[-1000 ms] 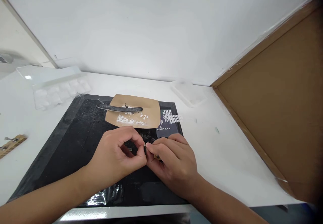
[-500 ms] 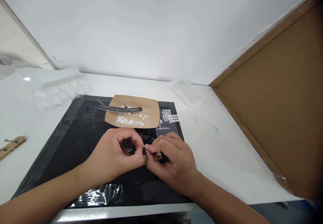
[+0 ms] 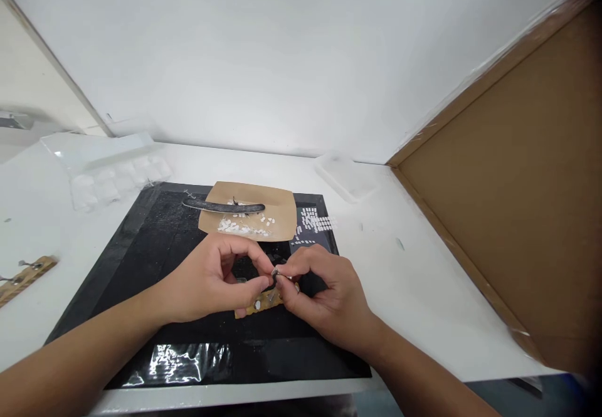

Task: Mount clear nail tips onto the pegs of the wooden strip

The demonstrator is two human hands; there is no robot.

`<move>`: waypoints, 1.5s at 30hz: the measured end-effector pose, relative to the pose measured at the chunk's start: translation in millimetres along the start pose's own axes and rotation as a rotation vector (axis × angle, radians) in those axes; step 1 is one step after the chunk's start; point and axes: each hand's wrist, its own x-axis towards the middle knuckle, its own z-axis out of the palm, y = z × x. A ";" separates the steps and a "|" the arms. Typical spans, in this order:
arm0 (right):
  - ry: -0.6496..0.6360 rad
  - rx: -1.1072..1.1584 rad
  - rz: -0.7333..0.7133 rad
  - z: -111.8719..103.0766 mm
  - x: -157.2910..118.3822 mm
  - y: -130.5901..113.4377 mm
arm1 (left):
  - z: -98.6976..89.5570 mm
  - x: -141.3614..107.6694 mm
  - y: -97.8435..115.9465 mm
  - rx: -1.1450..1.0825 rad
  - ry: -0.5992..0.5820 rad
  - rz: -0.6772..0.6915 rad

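Note:
My left hand (image 3: pixel 207 285) and my right hand (image 3: pixel 324 285) meet low over the black mat (image 3: pixel 136 266). Thumb and forefinger of each pinch a tiny dark piece with a pale, shiny edge (image 3: pixel 274 274); it is too small for me to name. Just below the fingertips lies a small wooden strip (image 3: pixel 264 302) bearing metal pegs, partly covered by my hands. Farther back, a black curved nail file (image 3: pixel 223 205) rests across a tan sheet (image 3: pixel 282 199), alongside scattered white bits (image 3: pixel 230 224).
Rows of small white tabs (image 3: pixel 322 221) lie at the mat's right edge. A clear compartment tray (image 3: pixel 117 179) stands back left, a shallow translucent tray (image 3: pixel 345 179) back right. Another pegged wooden strip (image 3: pixel 28 279) is far left. A cardboard panel (image 3: pixel 508 172) borders the right.
The pinched piece has turned between my fingers, and my right hand has shifted slightly. More of the wooden strip below now shows. The whole view has moved a little.

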 end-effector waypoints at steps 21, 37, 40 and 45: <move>-0.142 -0.046 -0.047 -5.9 6.5 2.9 | -8.7 3.3 4.4 0.058 -0.120 0.061; -0.140 0.091 -0.074 -8.3 10.2 6.1 | -4.1 -1.1 4.0 0.289 -0.058 0.113; -0.170 0.084 -0.054 -8.5 9.8 6.8 | -7.0 -1.8 7.4 0.479 -0.057 0.211; -0.210 0.052 -0.052 -7.5 9.9 7.4 | -12.9 -0.7 13.8 0.778 -0.092 0.479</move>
